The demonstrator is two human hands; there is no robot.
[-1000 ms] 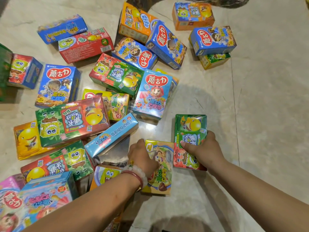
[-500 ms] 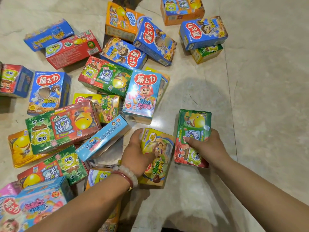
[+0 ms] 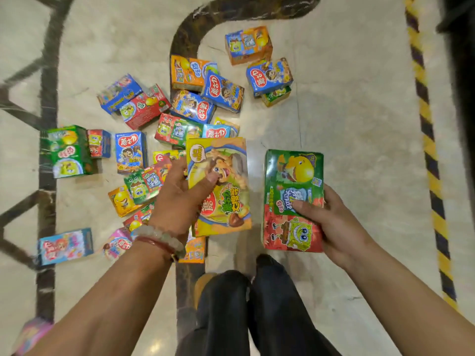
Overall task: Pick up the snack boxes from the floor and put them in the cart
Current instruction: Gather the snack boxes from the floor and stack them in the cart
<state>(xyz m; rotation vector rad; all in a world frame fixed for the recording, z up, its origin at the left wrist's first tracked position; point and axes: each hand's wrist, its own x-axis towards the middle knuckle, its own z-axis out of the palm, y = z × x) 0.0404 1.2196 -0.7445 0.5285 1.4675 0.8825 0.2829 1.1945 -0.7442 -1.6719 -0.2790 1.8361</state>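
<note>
Pale marble floor (image 3: 347, 124), crossed by dark inlay bands and edged on the right by a yellow-and-black hazard stripe (image 3: 429, 140), carries a loose scatter of snack boxes (image 3: 190, 106) ahead and to the left. Both hands are raised above it, each gripping one box. Left hand (image 3: 180, 199), with bead bracelets (image 3: 159, 240) at the wrist, holds a yellow box (image 3: 221, 201) upright, thumb pressed across its front. Right hand (image 3: 336, 224) clasps a green-and-red box (image 3: 290, 176), thumb on its face, fingers behind. Dark trouser legs (image 3: 246, 309) show below. No cart shows.
</note>
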